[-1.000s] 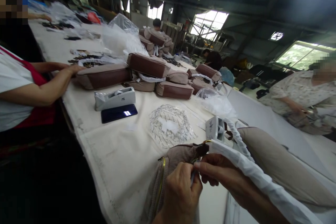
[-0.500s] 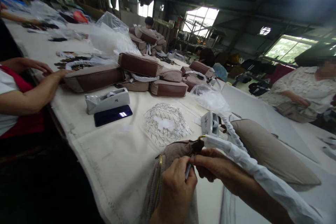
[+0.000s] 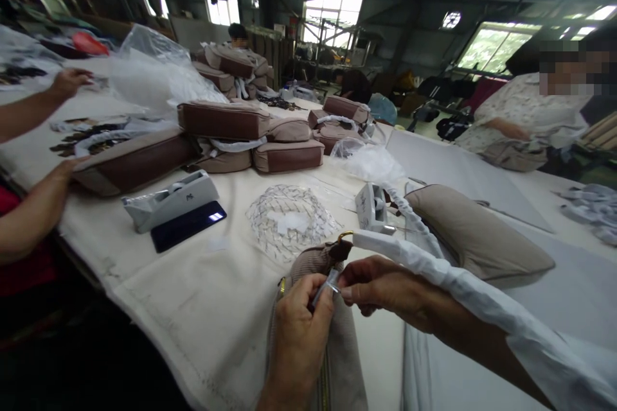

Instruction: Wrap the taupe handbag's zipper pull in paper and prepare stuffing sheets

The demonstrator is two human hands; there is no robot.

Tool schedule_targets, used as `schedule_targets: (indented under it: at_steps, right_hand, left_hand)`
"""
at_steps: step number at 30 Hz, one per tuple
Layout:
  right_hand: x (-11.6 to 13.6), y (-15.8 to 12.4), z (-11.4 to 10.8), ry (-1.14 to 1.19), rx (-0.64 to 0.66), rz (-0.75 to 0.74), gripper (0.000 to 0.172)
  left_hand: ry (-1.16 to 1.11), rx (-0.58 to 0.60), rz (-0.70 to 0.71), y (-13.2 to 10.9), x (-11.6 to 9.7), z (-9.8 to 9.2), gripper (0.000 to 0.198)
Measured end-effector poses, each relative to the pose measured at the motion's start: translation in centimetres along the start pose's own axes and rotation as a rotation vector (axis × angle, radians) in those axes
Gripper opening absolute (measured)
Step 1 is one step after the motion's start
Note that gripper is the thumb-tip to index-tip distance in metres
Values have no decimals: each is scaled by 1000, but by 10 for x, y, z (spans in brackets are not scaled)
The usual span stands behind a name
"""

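A beige corduroy handbag (image 3: 343, 340) with brass zippers stands in front of me. Its strap (image 3: 448, 279), wrapped in white material, runs from a gold ring (image 3: 344, 236) over my right forearm. At the bag's top end, my left hand (image 3: 301, 327) pinches a small clear plastic strip (image 3: 331, 280) between thumb and forefinger. My right hand (image 3: 380, 289) is closed, its fingertips at the strip's other end. What lies under the fingers is partly hidden.
Tape dispensers (image 3: 176, 199) (image 3: 371, 209), a phone (image 3: 187, 226) and a pile of clear tape pieces (image 3: 292, 221) lie ahead. Several brown-bottomed bags (image 3: 224, 121) are stacked behind. A beige bag (image 3: 475, 231) lies right. Co-workers' hands (image 3: 70, 83) (image 3: 511, 130) show at both sides.
The view has swung right, so the table items sit further left. My hands have shifted, and the plastic strip now shows between them. A co-worker's hand at left has lifted off the bag.
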State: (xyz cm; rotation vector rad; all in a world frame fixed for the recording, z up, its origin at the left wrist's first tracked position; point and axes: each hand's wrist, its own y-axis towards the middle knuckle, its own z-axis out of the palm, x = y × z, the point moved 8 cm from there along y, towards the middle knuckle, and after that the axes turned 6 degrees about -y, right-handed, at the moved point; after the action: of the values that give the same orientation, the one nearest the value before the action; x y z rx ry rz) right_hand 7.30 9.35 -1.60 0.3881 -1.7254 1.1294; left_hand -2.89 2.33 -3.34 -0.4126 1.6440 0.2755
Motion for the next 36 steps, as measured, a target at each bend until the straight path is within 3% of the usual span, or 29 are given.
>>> schedule_targets:
  at_steps: [4,9,12,16,20,23,30,36]
  right_hand:
    - [-8,6,0,-21,-56,-99,19]
    - [1,9,18,138,55,-378,18]
    - [-3,8,11,24,-123,-459,20]
    - [-19,9,4,-197,-397,-595,18]
    - [-27,12,5,-332,-518,-849,19]
    - [-12,3,13,-642,-589,-1123,28]
    - [30,-19,38,-1250,-304,-1490,29]
    - [31,-21,51,-1538,-364,-1506,30]
  left_hand:
    - [-256,74,-163,0,14,6,27]
    - [-720,116,-436,-5,32,16,28]
    - [-919,138,-596,-12,42,21,32]
    - [-1016,145,-727,-17,50,22,36]
    - [-1042,148,-807,-19,52,20,31]
    - [-1055,177,-854,-20,53,19,23]
    - [-1072,200,-924,-23,56,21,17]
    - [-1129,181,-905,-20,58,24,8]
